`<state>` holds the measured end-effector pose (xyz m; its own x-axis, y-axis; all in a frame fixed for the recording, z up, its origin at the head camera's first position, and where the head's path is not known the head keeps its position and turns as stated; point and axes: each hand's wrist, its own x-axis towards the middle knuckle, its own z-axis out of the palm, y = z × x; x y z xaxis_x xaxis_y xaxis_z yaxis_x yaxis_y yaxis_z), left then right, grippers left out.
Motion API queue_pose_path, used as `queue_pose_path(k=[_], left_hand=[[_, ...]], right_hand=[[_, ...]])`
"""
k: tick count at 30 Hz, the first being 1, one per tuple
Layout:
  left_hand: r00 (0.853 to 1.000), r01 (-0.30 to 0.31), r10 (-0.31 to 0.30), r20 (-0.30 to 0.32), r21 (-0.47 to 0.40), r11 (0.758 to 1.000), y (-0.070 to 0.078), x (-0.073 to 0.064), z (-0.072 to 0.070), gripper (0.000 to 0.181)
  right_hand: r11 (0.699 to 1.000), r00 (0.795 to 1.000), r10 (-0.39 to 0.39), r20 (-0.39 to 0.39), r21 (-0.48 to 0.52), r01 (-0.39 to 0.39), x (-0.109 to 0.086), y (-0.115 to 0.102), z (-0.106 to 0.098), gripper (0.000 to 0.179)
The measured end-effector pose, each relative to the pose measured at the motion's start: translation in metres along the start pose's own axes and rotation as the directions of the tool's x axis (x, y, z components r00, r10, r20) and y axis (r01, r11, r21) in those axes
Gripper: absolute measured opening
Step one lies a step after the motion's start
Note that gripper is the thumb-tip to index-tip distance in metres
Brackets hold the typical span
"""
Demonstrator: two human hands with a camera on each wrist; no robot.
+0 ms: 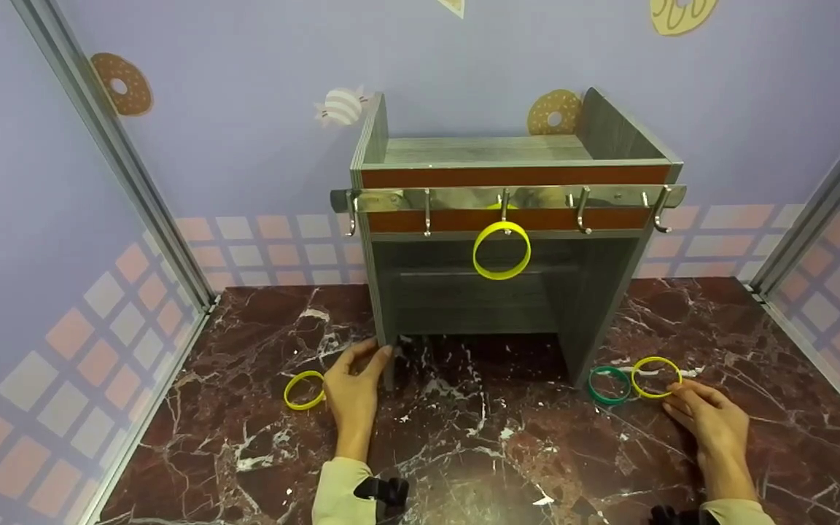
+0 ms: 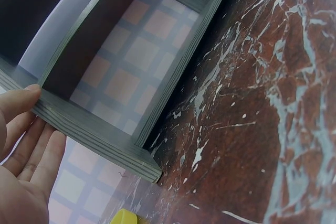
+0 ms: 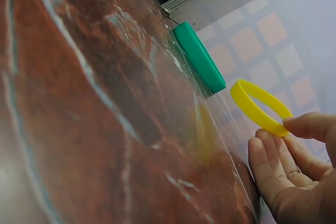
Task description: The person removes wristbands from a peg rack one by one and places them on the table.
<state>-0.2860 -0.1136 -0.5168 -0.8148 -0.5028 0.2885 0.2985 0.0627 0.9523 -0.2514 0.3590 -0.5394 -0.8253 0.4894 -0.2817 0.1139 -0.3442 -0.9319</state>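
A grey wooden shelf unit (image 1: pixel 599 284) stands against the back wall. My left hand (image 1: pixel 353 386) grips the front edge of its left side panel (image 2: pixel 100 129), thumb inside and fingers outside. My right hand (image 3: pixel 299 166) pinches a yellow wristband (image 3: pixel 254 113) between thumb and fingers, raised off the tabletop. Just left of that band, a green wristband (image 3: pixel 202 59) stands on edge on the table, near the unit's right foot. Another yellow wristband (image 1: pixel 502 276) hangs from the middle hook of the metal rail (image 1: pixel 464 197). Beside my left hand is one more yellow wristband (image 1: pixel 287 395).
The red-brown marble tabletop (image 1: pixel 464 467) carries everything. Purple printed walls close in the back and both sides, with metal corner strips (image 1: pixel 117 138). Several hooks stick forward from the rail, and its ends reach past the unit's sides.
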Motion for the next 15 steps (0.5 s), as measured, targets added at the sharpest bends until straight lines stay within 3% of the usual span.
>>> queue_pose_path(k=[4,9,15], left_hand=[[1.0,0.008,-0.008,-0.01,0.009,1.0,0.006,-0.003,0.001,0.021],[1.0,-0.002,0.003,-0.008,0.039,0.999,0.031,-0.011,0.0,0.018],[1.0,-0.013,0.013,-0.006,0.044,0.999,0.041,-0.014,0.0,0.017]], right_hand=[[0.999,1.0,-0.012,0.003,-0.038,0.012,0.001,0.002,-0.001,0.02],[0.99,1.0,-0.024,0.018,-0.136,0.026,0.002,0.006,-0.003,0.009],[0.976,0.997,-0.066,0.034,-0.208,0.071,0.003,0.006,-0.002,0.023]])
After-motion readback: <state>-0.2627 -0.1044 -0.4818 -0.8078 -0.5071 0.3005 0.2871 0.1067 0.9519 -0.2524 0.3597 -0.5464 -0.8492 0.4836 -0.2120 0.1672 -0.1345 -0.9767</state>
